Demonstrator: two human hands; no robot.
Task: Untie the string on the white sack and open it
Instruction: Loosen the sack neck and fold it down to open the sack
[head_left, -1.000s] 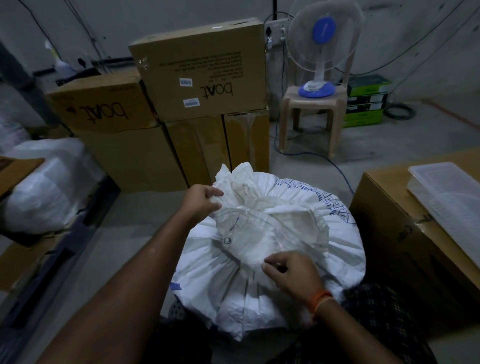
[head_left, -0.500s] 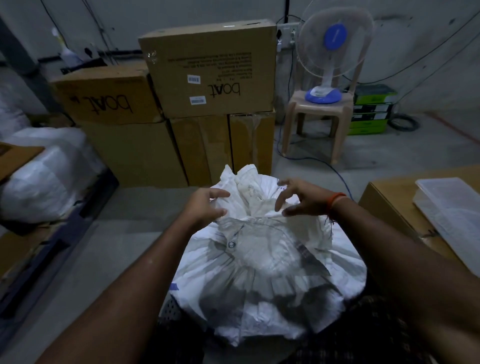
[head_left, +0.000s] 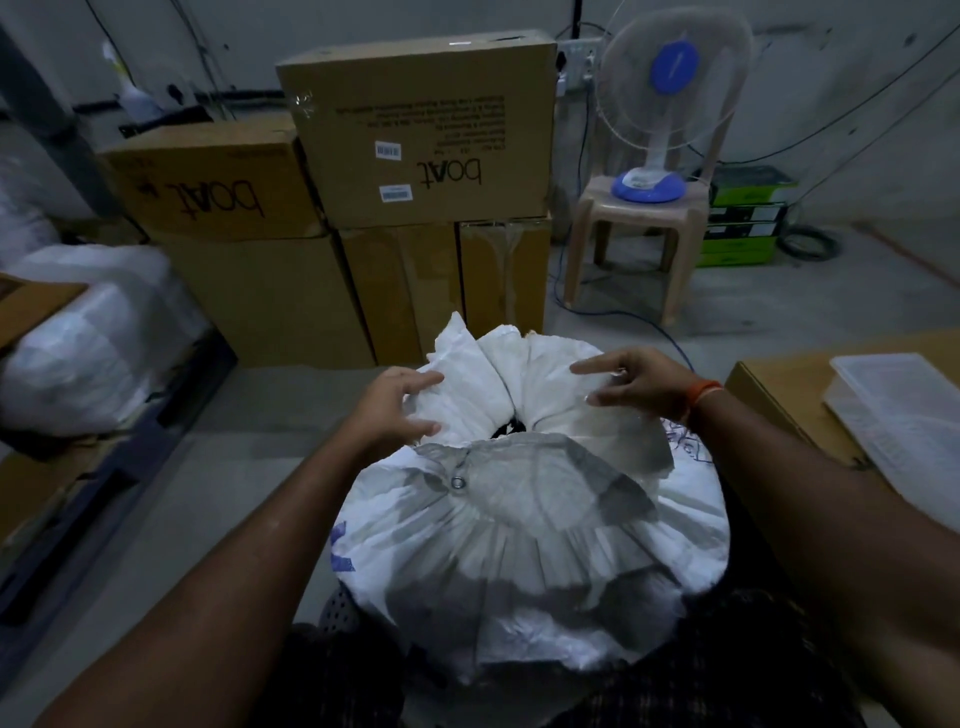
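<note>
Seemingly crinkled woven white sack (head_left: 519, 519)

White sack (head_left: 519, 525): woven plastic cloth, matt to faintly sheened, heavily creased and pleated toward its gathered mouth; blue print on the right flank. 1 small metal eyelet (head_left: 458, 482) set in the fabric, dull grey ring. Stacked boxes (head_left: 415, 135): brown corrugated cardboard, matt, black print, white paper labels, clear glossy tape on seams. Chair (head_left: 639, 228): beige moulded plastic, smooth. Fan (head_left: 670, 98): white and blue plastic, slightly glossy. Floor (head_left: 234, 467): bare grey concrete, rough and matt. Lidded container (head_left: 904, 410): translucent plastic, smooth. Wrapped bundle (head_left: 83, 338) at left: white plastic sheet, soft sheen.
</note>
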